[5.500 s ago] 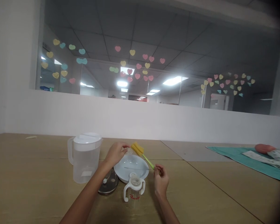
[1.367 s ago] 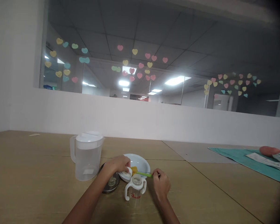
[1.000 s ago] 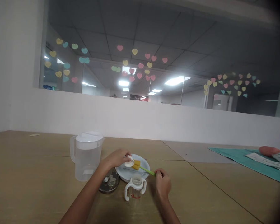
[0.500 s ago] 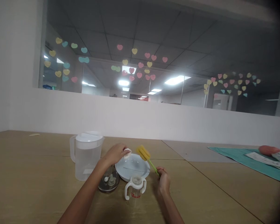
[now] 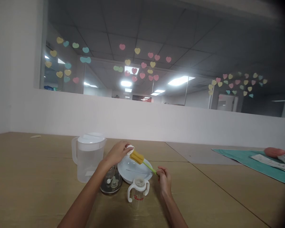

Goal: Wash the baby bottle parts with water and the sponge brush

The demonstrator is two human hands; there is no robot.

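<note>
My left hand (image 5: 118,152) is closed on a small white ring-shaped bottle cap (image 5: 130,148), held over the far-left rim of a white bowl (image 5: 130,172). In my right hand (image 5: 164,180) is the green handle of a bottle brush (image 5: 137,157). Its yellow sponge head points left and meets the ring's opening; whether the tip is inside I cannot tell. In front of the bowl stands a clear baby bottle (image 5: 138,197) with white side handles, red lettering and an uncovered mouth. Under my left forearm, a dark round tray (image 5: 111,191) holds a clear nipple (image 5: 114,182) and other small parts.
A lidded clear pitcher (image 5: 90,161) with water stands left of the bowl. Far right lies a teal cloth (image 5: 242,160) with a patterned cloth (image 5: 268,163) and a reddish-pink item (image 5: 274,152). The wooden table (image 5: 204,196) ends at a white wall below a window.
The brush has moved left, and its sponge head has come up against the ring in my left hand. My right hand has shifted slightly left and up.
</note>
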